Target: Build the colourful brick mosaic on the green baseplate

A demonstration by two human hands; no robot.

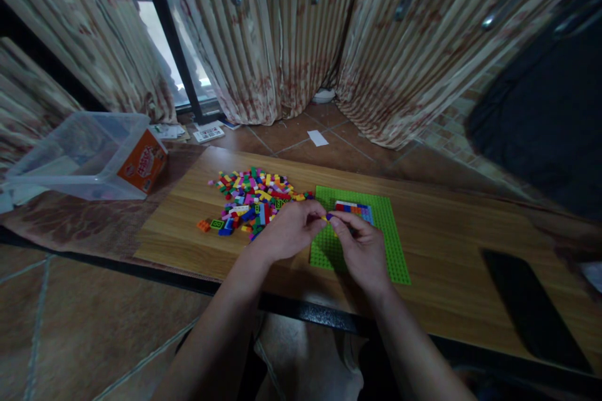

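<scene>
Dark-blue brick (329, 217), v. small, is up btwn the two hands, above the green baseplate (396, 260), approx. mid-length of the desk (446, 244). Right hand (364, 244) pinches it w/ thumb & index fingertip, other fingers curled in. Left hand (294, 228) is also closed at the tips, on a tiny yellow brick (324, 218) right beside the blue; can't tell if the 2 pcs are joined.

Baseplate runs from nr the desk's far edge toward its near edge. Brick rows (352, 207) (white, red, blue, lt. blue etc.) sit on its far part, partly hidden behind the right hand.

Brick pile (254, 191), mixed colours, spreads L of the baseplate, toward the desk's far L corner. Orange brick (203, 225) & green number brick (217, 224) lie at the pile's L side, nr each other.

Clear bin (89, 184) w/ orange label (143, 162) stands past the desk's L edge, on a brownish cloth (108, 222). Black flat slab (531, 307) lies toward the desk's near R corner, well apart from the baseplate.
</scene>
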